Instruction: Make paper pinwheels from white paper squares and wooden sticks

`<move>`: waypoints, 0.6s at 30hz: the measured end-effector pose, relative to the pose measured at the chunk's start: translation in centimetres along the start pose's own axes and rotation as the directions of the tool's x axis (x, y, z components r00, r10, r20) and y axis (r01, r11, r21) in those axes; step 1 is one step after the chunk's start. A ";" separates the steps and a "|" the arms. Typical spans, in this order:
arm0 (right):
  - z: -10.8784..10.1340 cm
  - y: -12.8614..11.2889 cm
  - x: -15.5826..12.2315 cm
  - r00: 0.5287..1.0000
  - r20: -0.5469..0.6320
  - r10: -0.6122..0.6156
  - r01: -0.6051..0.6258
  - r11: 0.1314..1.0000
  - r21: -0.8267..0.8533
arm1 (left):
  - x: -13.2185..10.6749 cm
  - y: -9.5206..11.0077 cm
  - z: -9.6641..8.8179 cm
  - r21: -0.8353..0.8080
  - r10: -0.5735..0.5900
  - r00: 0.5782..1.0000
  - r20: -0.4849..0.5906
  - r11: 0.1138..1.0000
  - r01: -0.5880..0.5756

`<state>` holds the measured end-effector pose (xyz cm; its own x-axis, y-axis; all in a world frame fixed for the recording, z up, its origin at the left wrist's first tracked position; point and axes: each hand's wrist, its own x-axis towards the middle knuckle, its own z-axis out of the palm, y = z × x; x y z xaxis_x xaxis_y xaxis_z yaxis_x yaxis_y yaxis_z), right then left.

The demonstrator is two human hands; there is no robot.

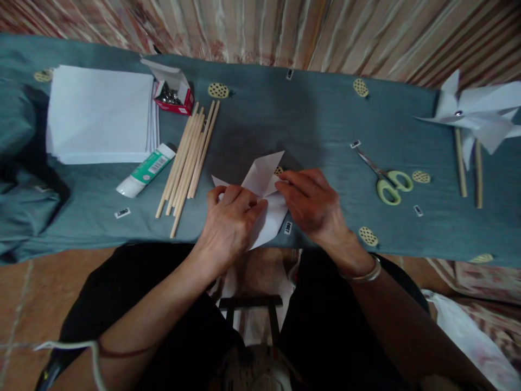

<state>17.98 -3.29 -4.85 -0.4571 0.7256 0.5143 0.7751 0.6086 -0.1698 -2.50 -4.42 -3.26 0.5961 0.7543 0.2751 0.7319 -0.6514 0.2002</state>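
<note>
A white sheet of paper (264,172), partly folded with one pointed flap raised, lies near the front edge of the table. My left hand (230,222) presses on its left part with fingers curled over the fold. My right hand (313,203) pinches the paper's right side, thumb and fingers pressed together on a flap. Much of the sheet is hidden under both hands.
Grey-blue cloth (285,119) covers the table. A bundle of wooden sticks (188,157), a glue tube (145,170), a paper stack (101,114) and a red box of pins (174,98) lie left. Green-handled scissors (386,182) and finished paper pinwheels (474,117) lie right.
</note>
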 end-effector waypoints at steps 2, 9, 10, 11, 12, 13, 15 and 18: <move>0.0 0.0 0.0 1.000 0.006 0.005 -0.005 1.000 0.009 | 0.0 0.0 0.0 0.010 -0.002 1.000 0.010 1.000 0.002; 0.1 0.0 -0.4 0.999 0.048 0.018 -0.019 0.999 0.026 | 0.0 0.2 -0.1 0.028 0.006 1.000 0.002 1.000 -0.006; 0.1 0.0 -0.4 0.998 0.055 0.018 -0.020 0.999 0.026 | 0.0 0.2 -0.1 0.031 0.005 1.000 0.001 1.000 -0.005; 0.1 0.0 -0.4 0.998 0.060 0.018 -0.020 0.999 0.025 | 0.0 0.2 -0.1 0.033 0.005 1.000 0.001 0.999 -0.005; 0.1 0.0 -0.5 0.998 0.062 0.017 -0.019 1.000 0.024 | 0.0 0.2 0.0 0.034 0.005 1.000 -0.002 0.999 -0.005; 0.1 0.0 -0.5 0.998 0.063 0.014 -0.016 1.000 0.023 | -0.1 0.2 0.0 0.034 0.005 1.000 -0.004 0.999 -0.005; 0.1 0.0 -0.4 0.998 0.066 0.009 -0.010 1.000 0.017 | -0.1 0.2 0.1 0.034 0.006 1.000 -0.005 0.999 -0.006; -0.1 0.0 -0.4 0.995 0.096 0.008 -0.009 1.000 0.011 | -0.2 0.2 0.0 0.032 0.010 1.000 0.004 0.999 -0.010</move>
<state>18.15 -3.57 -4.97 -0.4905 0.7579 0.4301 0.7745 0.6054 -0.1836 -2.48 -4.65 -3.30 0.6045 0.7484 0.2729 0.7363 -0.6557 0.1673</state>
